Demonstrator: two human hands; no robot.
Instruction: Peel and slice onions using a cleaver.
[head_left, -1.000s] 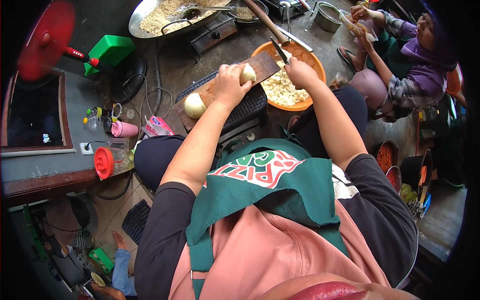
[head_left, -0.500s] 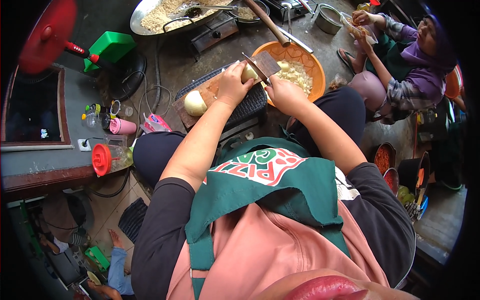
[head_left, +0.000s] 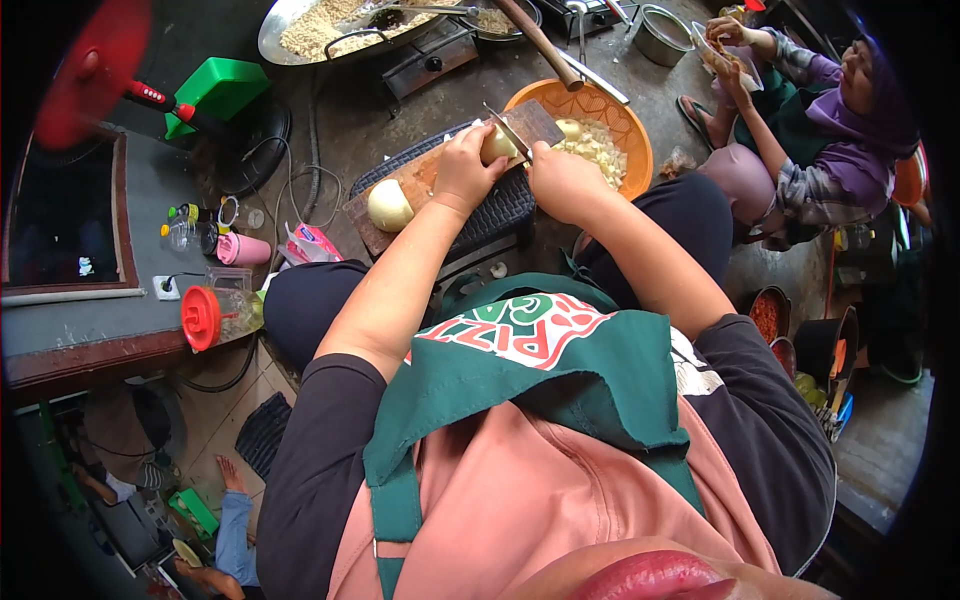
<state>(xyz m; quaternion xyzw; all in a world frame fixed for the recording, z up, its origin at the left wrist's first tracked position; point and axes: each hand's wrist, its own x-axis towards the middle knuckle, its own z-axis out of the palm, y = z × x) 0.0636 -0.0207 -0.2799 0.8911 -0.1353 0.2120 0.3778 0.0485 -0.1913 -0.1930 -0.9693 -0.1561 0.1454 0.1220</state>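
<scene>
- The wooden cutting board (head_left: 420, 181) is being taken as the landmark; it is being supported at a slant on a black woven stool (head_left: 497, 212).
- A peeled onion (head_left: 495, 146) is being held on the cutting board, toward its right end, by the left hand (head_left: 466, 172); the fingers are being curled over it in a grasp.
- A knife (head_left: 509, 131) is being gripped in the right hand (head_left: 563, 183), which is being closed about the handle just beside the near edge of the cutting board.
- The blade is being held at the right side of the grasped onion, above the cutting board; whether the flesh is being entered cannot be told.
- A second peeled onion (head_left: 389, 206) is being left unheld on the left end of the cutting board.
- Pale chopped pieces (head_left: 597, 150) are being contained in an orange basin (head_left: 628, 122), located at the right end of the cutting board and partly overlapped by it in view.
- A gas stove (head_left: 432, 64) and a wide metal wok (head_left: 288, 22) with pale crumbly contents are being noted beyond the cutting board.
- Food is being handled by a seated co-worker (head_left: 835, 125), well to the right of the cutting board.
</scene>
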